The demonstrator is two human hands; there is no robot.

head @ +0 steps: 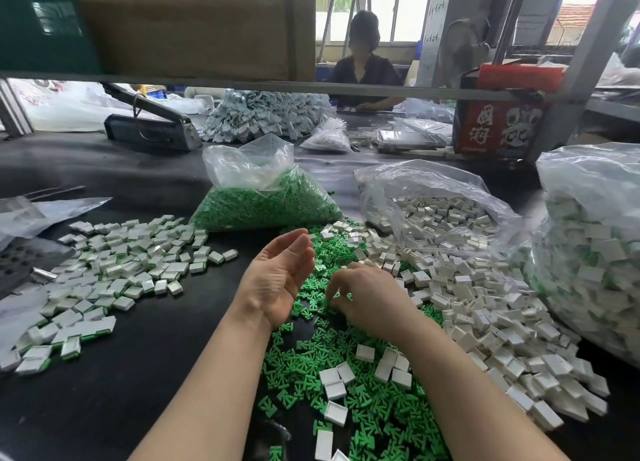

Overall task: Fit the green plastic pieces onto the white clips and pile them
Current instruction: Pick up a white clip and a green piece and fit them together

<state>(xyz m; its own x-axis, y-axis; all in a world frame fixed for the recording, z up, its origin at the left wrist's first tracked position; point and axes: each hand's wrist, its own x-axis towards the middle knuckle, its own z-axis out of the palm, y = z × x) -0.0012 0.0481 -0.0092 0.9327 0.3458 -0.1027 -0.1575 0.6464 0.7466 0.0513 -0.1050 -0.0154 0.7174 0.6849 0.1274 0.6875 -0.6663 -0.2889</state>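
Observation:
Loose green plastic pieces (367,415) cover the black table in front of me. Loose white clips (485,322) spread to their right. My left hand (280,277) hovers palm up above the green pieces, fingers relaxed and empty. My right hand (367,297) is palm down on the green pieces, its fingertips curled into them; whether they pinch a piece is hidden. A pile of assembled white clips with green edges (114,273) lies at the left.
A bag of green pieces (266,200) stands at centre back, a bag of white clips (436,204) to its right. A large bag of assembled parts (588,252) fills the right edge. Another person (363,62) sits across the table behind a metal shelf rail (311,86).

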